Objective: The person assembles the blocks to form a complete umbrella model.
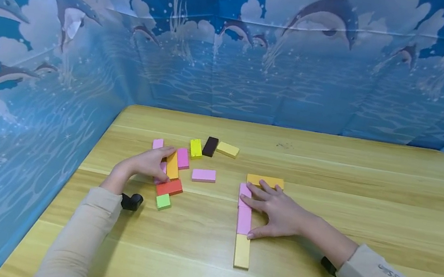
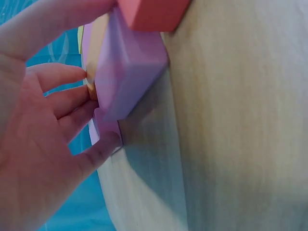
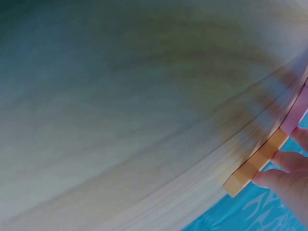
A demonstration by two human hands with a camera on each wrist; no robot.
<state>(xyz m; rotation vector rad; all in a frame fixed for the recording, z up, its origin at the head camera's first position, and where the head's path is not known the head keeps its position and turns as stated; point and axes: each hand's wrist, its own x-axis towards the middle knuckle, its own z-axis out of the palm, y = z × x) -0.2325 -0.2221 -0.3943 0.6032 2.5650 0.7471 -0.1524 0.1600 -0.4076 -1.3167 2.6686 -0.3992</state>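
Note:
My left hand (image 1: pixel 153 162) reaches over a loose group of blocks at the left, thumb and fingers at opposite ends of an orange block (image 1: pixel 173 165). A pink block (image 2: pixel 127 67) lies beside that one, a red block (image 1: pixel 169 187) nearer me. My right hand (image 1: pixel 280 212) spreads over a row of blocks, its fingertips touching a second orange block (image 1: pixel 257 179) and an upper pink block (image 1: pixel 245 191). Its thumb rests at the joint between a lower pink block (image 1: pixel 243 220) and a pale yellow block (image 1: pixel 242 252).
A green block (image 1: pixel 164 202), a loose pink block (image 1: pixel 204 175), a bright yellow block (image 1: pixel 196 148), a black block (image 1: pixel 210 147) and a cream block (image 1: pixel 227 149) lie on the wooden table (image 1: pixel 351 180). A blue dolphin-print curtain (image 1: pixel 233 72) hangs behind and at the left.

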